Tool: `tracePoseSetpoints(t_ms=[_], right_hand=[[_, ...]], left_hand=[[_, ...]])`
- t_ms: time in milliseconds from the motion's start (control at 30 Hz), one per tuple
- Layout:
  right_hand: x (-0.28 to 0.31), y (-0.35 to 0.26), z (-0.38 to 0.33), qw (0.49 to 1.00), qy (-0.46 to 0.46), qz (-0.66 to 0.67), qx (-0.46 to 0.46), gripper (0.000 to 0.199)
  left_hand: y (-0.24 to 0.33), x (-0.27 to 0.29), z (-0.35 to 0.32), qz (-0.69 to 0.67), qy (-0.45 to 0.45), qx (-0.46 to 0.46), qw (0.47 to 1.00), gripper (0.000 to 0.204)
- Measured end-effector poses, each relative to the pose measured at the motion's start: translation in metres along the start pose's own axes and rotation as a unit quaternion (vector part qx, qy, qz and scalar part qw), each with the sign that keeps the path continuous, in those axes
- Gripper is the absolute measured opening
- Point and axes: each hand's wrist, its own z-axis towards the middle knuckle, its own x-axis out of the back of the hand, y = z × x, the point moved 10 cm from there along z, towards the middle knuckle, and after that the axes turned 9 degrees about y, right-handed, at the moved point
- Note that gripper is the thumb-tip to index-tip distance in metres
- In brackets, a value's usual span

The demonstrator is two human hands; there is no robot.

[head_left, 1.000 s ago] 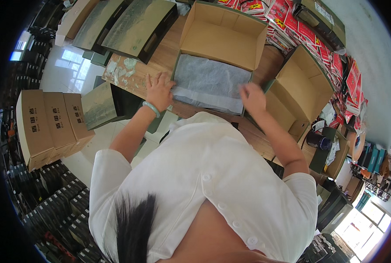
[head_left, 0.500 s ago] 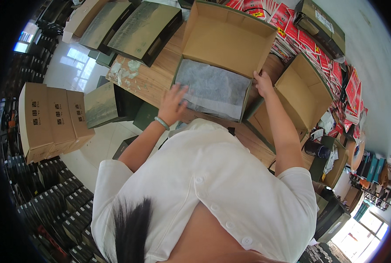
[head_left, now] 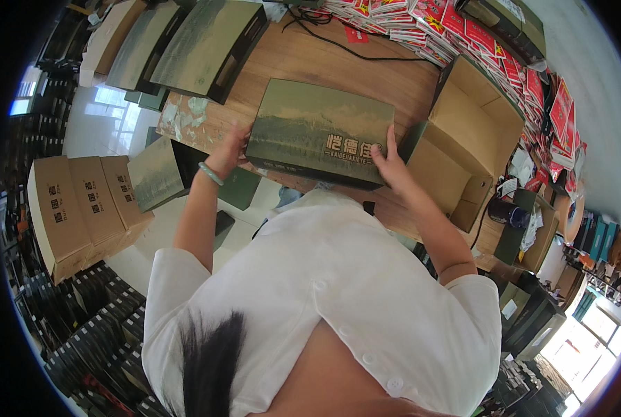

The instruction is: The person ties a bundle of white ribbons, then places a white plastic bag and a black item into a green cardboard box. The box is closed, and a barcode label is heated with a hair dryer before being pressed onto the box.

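Apparently steadying it, we grasp the closed green shoebox (head_left: 310, 125): left hand (head_left: 232, 150) nine o'clock, right hand (head_left: 392, 167) three. Moving it likely needs balance.

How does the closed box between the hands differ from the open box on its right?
Lid: the closed box is shut; the open box has its lid raised.
Look: the closed box shows a printed green top, the open box mostly its plain brown inside.
Contact: the left hand and right hand touch the closed box's ends; neither holds the open box.
Shared: green outsides.
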Motion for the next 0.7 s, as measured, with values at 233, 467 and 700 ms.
tracePoseSetpoints(t_ms=[233, 467, 700], right_hand=[[-0.006, 0.024, -0.002, 0.967, 0.211, -0.122, 0.076, 0.078], [-0.008, 0.028, 0.002, 0.964, 0.225, -0.137, 0.043, 0.074], [-0.024, -0.017, 0.002, 0.953, 0.272, -0.095, 0.097, 0.07]], left_hand=[[-0.003, 0.005, 0.037, 0.254, 0.231, -0.255, 0.904, 0.073], [-0.003, 0.004, 0.048, 0.241, 0.208, -0.247, 0.915, 0.071], [0.025, 0.03, 0.091, 0.18, 0.127, -0.229, 0.948, 0.07]])
